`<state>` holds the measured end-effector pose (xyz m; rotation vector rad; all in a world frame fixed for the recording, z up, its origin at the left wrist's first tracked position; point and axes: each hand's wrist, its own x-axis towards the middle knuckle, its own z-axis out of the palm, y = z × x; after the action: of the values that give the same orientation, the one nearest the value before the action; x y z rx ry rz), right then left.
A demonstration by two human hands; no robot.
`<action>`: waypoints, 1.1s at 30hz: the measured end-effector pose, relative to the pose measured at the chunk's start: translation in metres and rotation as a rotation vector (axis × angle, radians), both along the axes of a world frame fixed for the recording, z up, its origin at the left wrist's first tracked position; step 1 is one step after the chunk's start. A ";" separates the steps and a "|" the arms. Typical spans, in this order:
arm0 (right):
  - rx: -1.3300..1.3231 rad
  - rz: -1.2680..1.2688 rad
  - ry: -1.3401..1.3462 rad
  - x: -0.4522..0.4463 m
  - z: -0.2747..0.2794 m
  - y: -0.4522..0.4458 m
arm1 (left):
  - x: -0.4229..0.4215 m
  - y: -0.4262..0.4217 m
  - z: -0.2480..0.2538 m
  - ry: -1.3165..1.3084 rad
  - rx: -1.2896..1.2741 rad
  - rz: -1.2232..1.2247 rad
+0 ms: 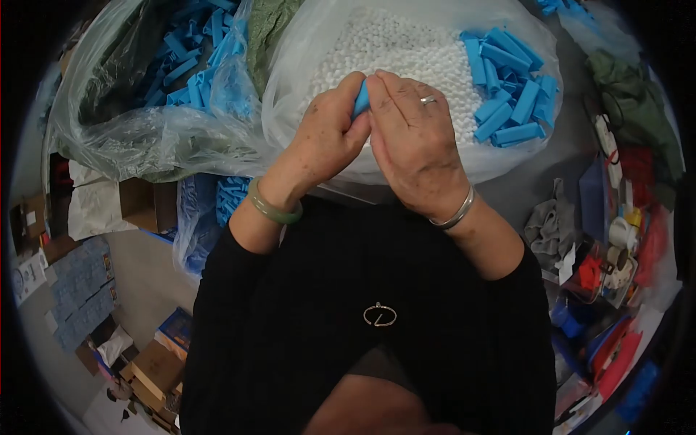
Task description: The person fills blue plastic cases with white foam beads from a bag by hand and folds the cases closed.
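My left hand [326, 134] and my right hand [419, 141] meet over a clear plastic bag [290, 94] of small white pellets [399, 45]. Between them is a small blue plastic piece [360, 100], mostly covered by the fingers. Both hands are closed around it, the fingertips touching. A pile of similar blue pieces [513, 87] lies on the right side of the pellets. More blue pieces [192, 61] fill a plastic-lined bag at the upper left.
Below the left bag are an open cardboard box [147, 205] and a blue bag [196, 225] with small blue parts. A grey cloth [551, 226] lies at the right, beside a cluttered group of items with a blue bin [594, 196]. Boxes [156, 368] stand at the lower left.
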<state>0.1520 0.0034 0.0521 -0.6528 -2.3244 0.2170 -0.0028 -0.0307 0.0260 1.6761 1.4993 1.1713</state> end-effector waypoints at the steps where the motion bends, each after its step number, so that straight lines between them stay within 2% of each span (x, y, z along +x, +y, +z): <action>1: 0.003 -0.002 -0.001 -0.001 -0.003 0.000 | -0.002 -0.001 0.000 0.027 0.026 0.009; 3: -0.065 0.086 0.144 -0.004 -0.007 0.003 | -0.004 -0.005 0.002 0.054 0.057 0.020; 4: -0.062 0.087 0.144 -0.004 -0.006 0.003 | -0.005 -0.007 0.006 -0.038 0.077 0.018; 6: -0.249 0.239 0.168 -0.004 0.000 0.005 | -0.012 -0.017 0.021 -0.124 0.106 0.014; 7: -0.244 0.240 0.170 0.000 0.002 0.013 | -0.020 -0.032 0.033 -0.168 -0.014 0.036; 8: -0.164 0.144 0.126 0.009 0.004 0.029 | -0.030 -0.048 0.042 -0.212 -0.136 0.056; 10: -0.024 -0.046 0.030 0.036 0.002 0.071 | -0.061 -0.082 0.049 -0.096 -0.191 0.134; 12: 0.070 -0.227 -0.086 0.064 -0.004 0.113 | -0.101 -0.123 0.054 0.017 -0.373 0.224; 14: 0.103 -0.309 -0.154 0.078 -0.011 0.136 | -0.132 -0.158 0.061 0.361 -0.630 0.373; 15: 0.159 -0.339 -0.212 0.081 -0.020 0.145 | -0.146 -0.175 0.056 0.359 -0.632 0.380; 17: 0.217 -0.355 -0.264 0.083 -0.035 0.155 | -0.164 -0.203 0.040 1.073 -0.360 0.452; 18: 0.203 -0.326 -0.375 0.084 -0.043 0.157 | -0.162 -0.202 0.042 1.074 -0.367 0.462; 19: 0.189 -0.296 -0.487 0.085 -0.051 0.159 | -0.158 -0.196 0.045 0.764 -0.446 0.552; 20: 0.189 -0.287 -0.487 0.087 -0.058 0.165 | -0.154 -0.188 0.047 0.449 -0.513 0.630; 21: 0.196 -0.317 -0.518 0.088 -0.065 0.173 | -0.149 -0.182 0.048 0.446 -0.516 0.638; 23: 0.205 -0.336 -0.547 0.087 -0.065 0.177 | -0.139 -0.166 0.052 0.304 -0.339 0.530; 25: 0.243 -0.288 -0.337 0.083 -0.047 0.165 | -0.130 -0.151 0.062 0.323 -0.301 0.505; 26: 0.237 -0.274 -0.336 0.081 -0.035 0.155 | -0.126 -0.144 0.065 0.342 -0.256 0.467; 28: -0.007 -0.206 -0.256 0.065 -0.007 0.126 | -0.117 -0.132 0.063 0.294 -0.209 0.447; 29: -0.011 -0.204 -0.255 0.058 -0.007 0.116 | -0.112 -0.125 0.063 0.246 -0.152 0.415; 31: -0.169 -0.130 -0.492 0.044 -0.012 0.102 | -0.100 -0.107 0.066 0.281 -0.073 0.343; 32: -0.170 -0.127 -0.491 0.037 -0.020 0.098 | -0.096 -0.102 0.066 0.311 0.006 0.272; 33: -0.186 -0.164 -0.642 0.030 -0.033 0.095 | -0.093 -0.100 0.066 0.313 0.004 0.274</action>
<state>0.1819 0.0986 0.0193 -1.1330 -2.8576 0.1635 -0.0961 -0.1306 0.0915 1.7583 1.9714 1.0824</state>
